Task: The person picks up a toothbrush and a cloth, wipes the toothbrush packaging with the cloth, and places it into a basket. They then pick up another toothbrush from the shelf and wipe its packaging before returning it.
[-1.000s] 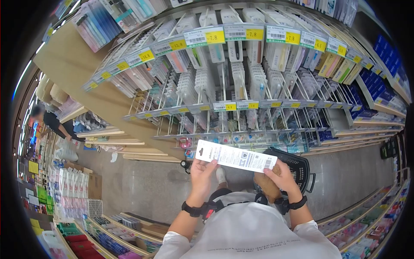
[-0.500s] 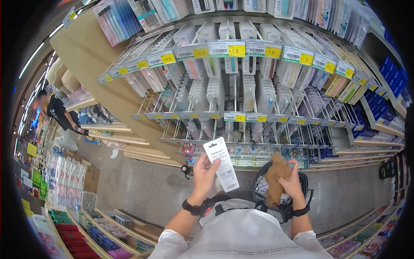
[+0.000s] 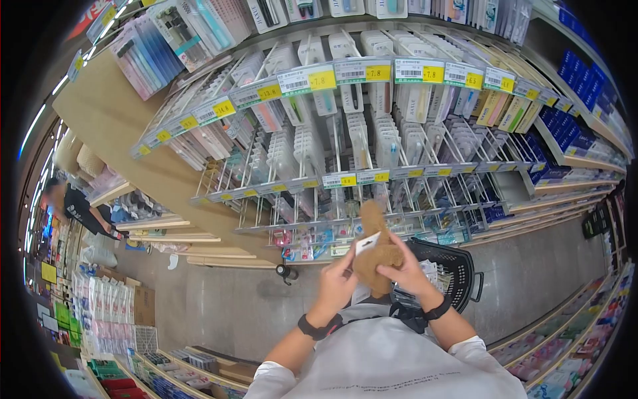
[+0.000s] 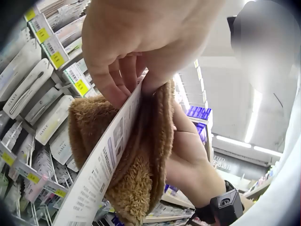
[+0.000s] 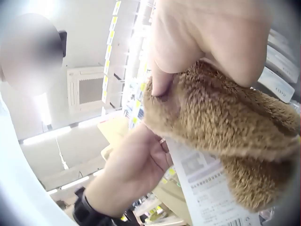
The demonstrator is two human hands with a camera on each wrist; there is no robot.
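In front of the person's waist, the left hand (image 3: 337,287) pinches a flat white card package (image 4: 104,162) near its top edge. Printed text and small pictures cover the side facing the left wrist camera. The right hand (image 3: 410,272) grips a brown fluffy plush item (image 5: 221,115), its thumb pressed into the fur. Folds of the plush stand on both sides of the card in the left wrist view, so the card lies between them. From the head, only the card's upper end with its hang hole shows well; plush and hands hide much of the rest.
A black shopping basket (image 3: 463,272) holding packaged goods stands by the person's right side. Ahead is a rack of hanging packages (image 3: 359,136) with yellow price labels (image 3: 322,80). Low shelves (image 3: 565,329) run behind. Another person (image 3: 80,206) stands far left in the aisle.
The card, first held in both hands, stayed in the left hand while the right hand lifted the plush beside the basket. Now both hands have come together and the card sits against the plush.
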